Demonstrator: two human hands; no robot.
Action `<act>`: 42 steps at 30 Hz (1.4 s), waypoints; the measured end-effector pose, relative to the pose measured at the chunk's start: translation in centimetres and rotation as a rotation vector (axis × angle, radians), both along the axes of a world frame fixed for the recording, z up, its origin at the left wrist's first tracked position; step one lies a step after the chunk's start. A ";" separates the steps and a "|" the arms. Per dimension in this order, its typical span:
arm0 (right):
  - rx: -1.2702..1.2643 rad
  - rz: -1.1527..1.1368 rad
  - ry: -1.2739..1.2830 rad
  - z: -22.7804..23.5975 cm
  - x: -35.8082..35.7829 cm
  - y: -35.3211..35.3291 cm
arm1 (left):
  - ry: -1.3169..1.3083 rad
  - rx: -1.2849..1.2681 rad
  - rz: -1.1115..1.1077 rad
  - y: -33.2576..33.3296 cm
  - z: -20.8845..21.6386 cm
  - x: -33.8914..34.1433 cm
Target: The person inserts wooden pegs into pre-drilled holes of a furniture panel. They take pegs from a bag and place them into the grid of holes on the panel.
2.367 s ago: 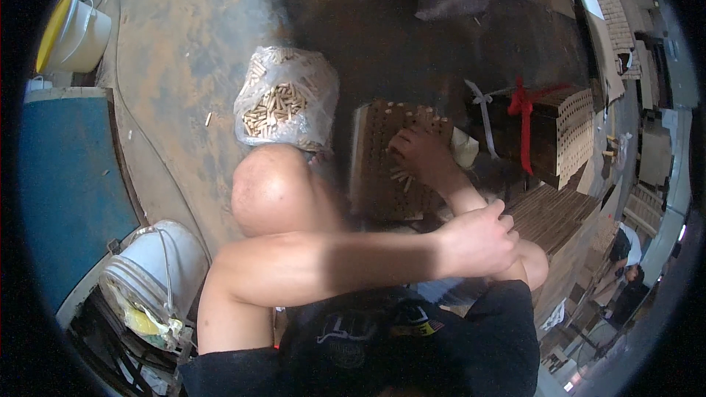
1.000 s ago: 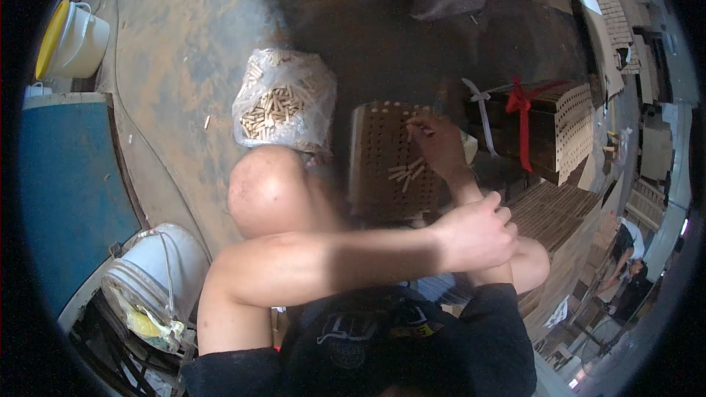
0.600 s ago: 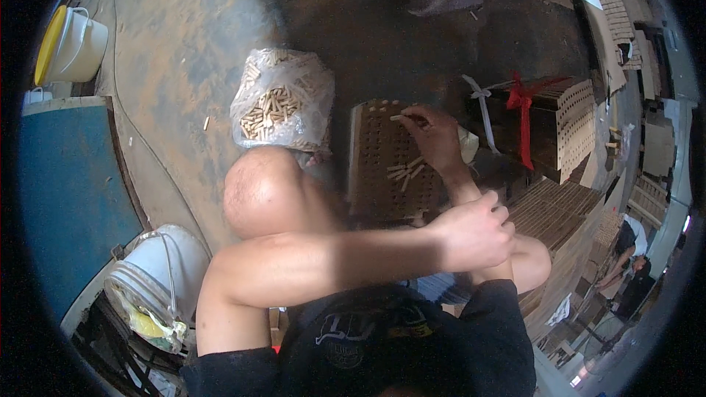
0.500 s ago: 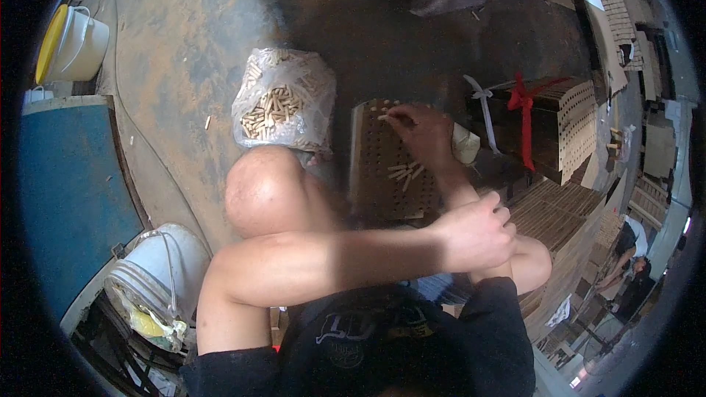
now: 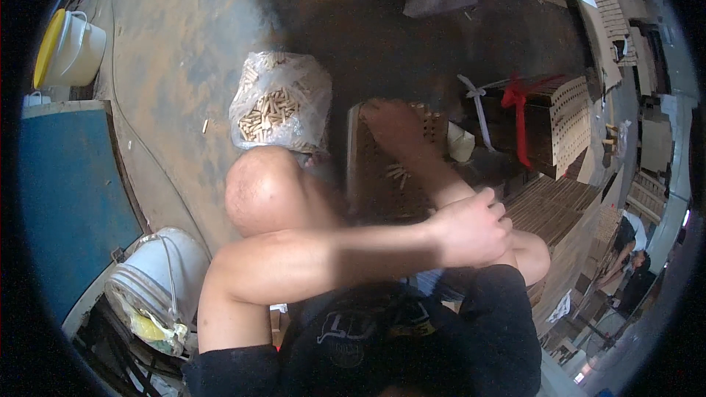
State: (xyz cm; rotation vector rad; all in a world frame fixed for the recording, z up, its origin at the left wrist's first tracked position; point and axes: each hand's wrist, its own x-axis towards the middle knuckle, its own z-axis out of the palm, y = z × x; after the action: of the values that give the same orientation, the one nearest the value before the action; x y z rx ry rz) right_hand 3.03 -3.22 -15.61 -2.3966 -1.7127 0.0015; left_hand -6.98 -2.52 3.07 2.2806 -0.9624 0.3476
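A board with rows of holes [image 5: 360,169] lies in shadow beyond my knees. Over its far left corner my right hand [image 5: 390,126] bends down with closed fingers; whatever is at their tips is hidden. A few short wooden dowels [image 5: 398,173] lie loose on the board by my right wrist, and some pale dowel ends [image 5: 435,115] show along its far edge. My left arm crosses in front of me. My left hand [image 5: 471,228] is curled closed on top of my right forearm, and its contents are out of sight.
A clear plastic bag of dowels [image 5: 294,88] stands left of the board. Right of it are a pale wrapped lump [image 5: 460,142] and stacked perforated boards tied with red ribbon [image 5: 521,121]. Buckets [image 5: 165,272] stand left. Another person [image 5: 629,250] bends at far right.
My right hand has moved left and slightly away from me, to the board's far corner. The dowel that showed in its fingertips is no longer visible. My left hand stays nearly in place.
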 end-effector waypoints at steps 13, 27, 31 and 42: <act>-0.410 -0.139 0.329 5.4 -4.2 -6.7 | 0.015 0.030 -0.057 0.1 0.6 -0.9; -0.311 -0.154 0.383 3.3 -2.2 -6.7 | 0.049 0.015 -0.022 0.3 0.3 -0.9; 0.013 -0.376 0.399 3.9 -0.5 -3.9 | 0.006 -0.007 -0.011 0.2 0.5 -0.7; -0.004 -0.309 0.301 2.4 0.6 -2.6 | 0.038 -0.015 0.008 0.5 0.8 -0.5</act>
State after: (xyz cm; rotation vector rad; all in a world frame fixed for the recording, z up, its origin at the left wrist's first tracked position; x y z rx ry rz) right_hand 3.61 -5.77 -13.23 -2.4852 -1.2055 0.3043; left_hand -7.52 -1.98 3.86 2.2701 -0.9282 0.3130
